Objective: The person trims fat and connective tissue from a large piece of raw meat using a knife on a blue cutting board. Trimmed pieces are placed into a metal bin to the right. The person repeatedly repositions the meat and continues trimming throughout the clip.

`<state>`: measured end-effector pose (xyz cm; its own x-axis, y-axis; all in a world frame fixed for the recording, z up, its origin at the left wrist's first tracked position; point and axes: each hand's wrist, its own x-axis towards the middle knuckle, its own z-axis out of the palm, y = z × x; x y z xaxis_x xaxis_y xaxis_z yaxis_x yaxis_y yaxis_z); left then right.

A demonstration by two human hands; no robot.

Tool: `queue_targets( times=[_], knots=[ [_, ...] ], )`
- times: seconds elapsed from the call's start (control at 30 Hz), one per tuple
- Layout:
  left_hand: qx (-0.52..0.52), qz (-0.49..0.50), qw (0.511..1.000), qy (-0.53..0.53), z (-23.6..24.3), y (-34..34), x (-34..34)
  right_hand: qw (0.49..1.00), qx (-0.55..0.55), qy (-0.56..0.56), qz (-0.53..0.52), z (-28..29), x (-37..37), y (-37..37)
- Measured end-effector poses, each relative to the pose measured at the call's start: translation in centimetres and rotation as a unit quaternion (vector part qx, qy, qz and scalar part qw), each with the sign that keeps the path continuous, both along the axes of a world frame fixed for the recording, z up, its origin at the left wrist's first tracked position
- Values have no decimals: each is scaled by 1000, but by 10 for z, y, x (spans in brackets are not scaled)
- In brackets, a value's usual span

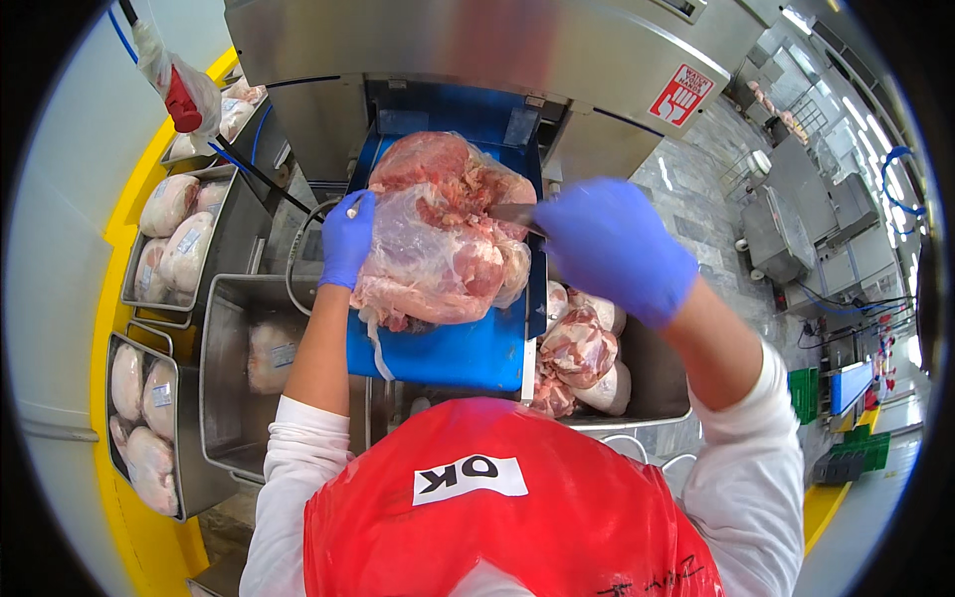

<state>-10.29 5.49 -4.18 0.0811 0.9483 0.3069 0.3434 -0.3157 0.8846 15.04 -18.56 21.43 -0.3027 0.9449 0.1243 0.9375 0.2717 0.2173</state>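
A large piece of raw meat (468, 189), partly covered by clear plastic film (403, 224), lies on the blue tray-like surface (468, 360) in front of me. My right hand (612, 249), in a blue glove, is closed around a knife (515, 213). Its blade reaches left onto the meat's right side, and the hand hides the handle. At the meat's left edge is my left hand (347, 237), also gloved, with its fingers curled. A small whitish bit shows at those fingertips; what they grip I cannot make out. A loose strip hangs from the meat's near side.
A steel machine (428, 40) stands directly behind the blue surface. Below at right, a metal bin (652, 383) holds cuts of meat. A larger metal bin (224, 398) with one wrapped piece is at left, beside smaller bins of wrapped meat (186, 249) along a yellow rail.
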Motion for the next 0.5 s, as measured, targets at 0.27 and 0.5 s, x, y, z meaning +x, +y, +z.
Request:
queue_targets(
  times=[0.27, 0.5],
  knots=[
    [-46, -38, 997, -45, -3, 8, -5, 932, 57, 282, -221, -65, 69, -136],
    [-87, -58, 993, -46, 0, 2, -10, 952, 83, 239, -171, -86, 63, -155]
  ],
)
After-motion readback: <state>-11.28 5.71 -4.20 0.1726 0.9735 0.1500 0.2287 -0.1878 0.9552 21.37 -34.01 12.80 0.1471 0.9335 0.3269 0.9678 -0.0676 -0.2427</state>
